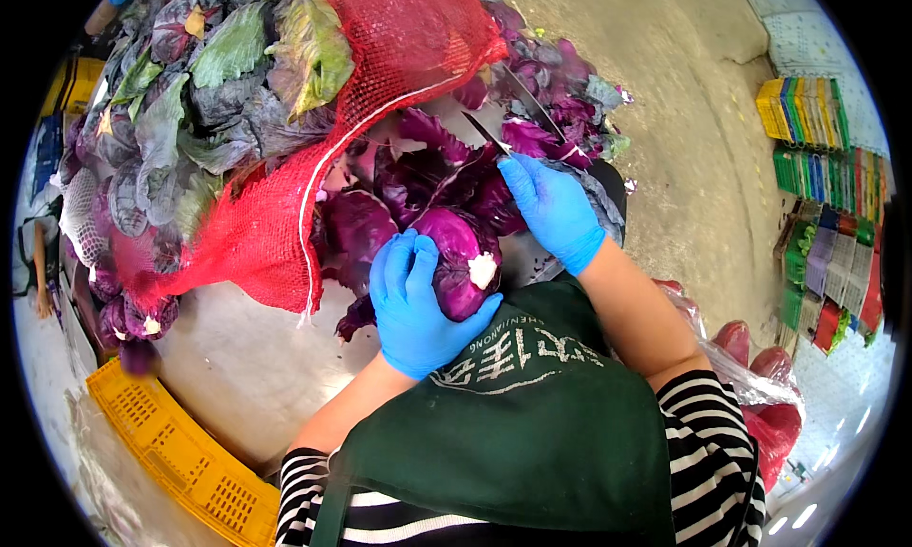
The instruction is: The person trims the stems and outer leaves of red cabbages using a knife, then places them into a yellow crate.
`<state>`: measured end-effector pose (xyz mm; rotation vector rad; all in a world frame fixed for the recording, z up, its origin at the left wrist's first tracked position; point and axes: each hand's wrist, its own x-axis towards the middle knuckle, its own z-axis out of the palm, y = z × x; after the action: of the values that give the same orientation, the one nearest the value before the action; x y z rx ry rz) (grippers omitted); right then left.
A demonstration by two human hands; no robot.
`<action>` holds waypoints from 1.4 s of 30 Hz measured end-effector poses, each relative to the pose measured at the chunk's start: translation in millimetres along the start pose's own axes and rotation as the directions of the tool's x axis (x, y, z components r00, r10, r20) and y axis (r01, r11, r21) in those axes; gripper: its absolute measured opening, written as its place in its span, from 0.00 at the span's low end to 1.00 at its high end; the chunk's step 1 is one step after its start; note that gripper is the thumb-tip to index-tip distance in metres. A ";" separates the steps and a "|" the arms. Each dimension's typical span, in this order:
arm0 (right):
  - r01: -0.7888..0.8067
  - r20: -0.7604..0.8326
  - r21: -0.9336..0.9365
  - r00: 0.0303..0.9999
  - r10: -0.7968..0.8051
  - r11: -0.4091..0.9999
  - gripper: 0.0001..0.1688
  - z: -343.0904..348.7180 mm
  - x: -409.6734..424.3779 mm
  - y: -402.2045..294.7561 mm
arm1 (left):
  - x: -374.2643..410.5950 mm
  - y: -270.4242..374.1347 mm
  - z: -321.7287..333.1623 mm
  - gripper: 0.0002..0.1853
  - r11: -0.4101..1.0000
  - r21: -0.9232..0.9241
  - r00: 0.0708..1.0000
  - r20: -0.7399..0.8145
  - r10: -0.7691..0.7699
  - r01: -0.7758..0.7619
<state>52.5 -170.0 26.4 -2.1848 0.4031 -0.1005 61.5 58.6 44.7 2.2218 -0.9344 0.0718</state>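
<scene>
My left hand [420,305], in a blue glove, grips a trimmed red cabbage [456,251] whose pale cut stem faces toward my apron. My right hand [552,201], gloved in blue too, is closed around a knife [484,132]; its handle is hidden by the fingers and the dark blade points away from me, up and to the left. Loose purple cabbage leaves [434,176] lie beyond the cabbage, under the blade. A red mesh bag [285,219] with a white-edged mouth spreads to the left and beyond them.
Untrimmed red cabbages with outer leaves [228,112] are heaped at upper left, beside the metal tabletop [263,355]. A yellow plastic crate [185,454] stands at lower left. More leaves [548,84] pile up at the far right edge. Other people's arms show at the left.
</scene>
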 end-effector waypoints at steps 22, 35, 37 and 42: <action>0.009 0.206 0.128 0.978 -0.035 0.992 0.28 16.8 -52.7 -48.5 | -32.1 -46.6 1.3 0.57 0.806 -0.548 0.957 -0.032 -0.288 0.225; -0.123 0.336 0.413 0.942 -0.026 0.902 0.30 38.8 -17.7 -32.6 | -1.6 -42.6 -57.8 0.51 0.933 -0.304 0.967 0.222 -0.128 0.194; -0.204 0.423 0.426 0.906 0.005 0.881 0.27 38.8 -11.9 -57.7 | 14.9 -30.0 -58.0 0.54 0.936 -0.161 0.934 0.232 -0.272 0.313; -0.176 0.336 0.360 0.941 0.049 0.916 0.20 61.7 -14.6 -20.5 | -24.7 -43.2 -62.6 0.57 0.897 -0.209 0.912 0.221 -0.345 0.389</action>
<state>57.1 -106.6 6.4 -1.7421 0.2939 0.2233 84.3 134.0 58.0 2.1506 -0.5586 -0.4071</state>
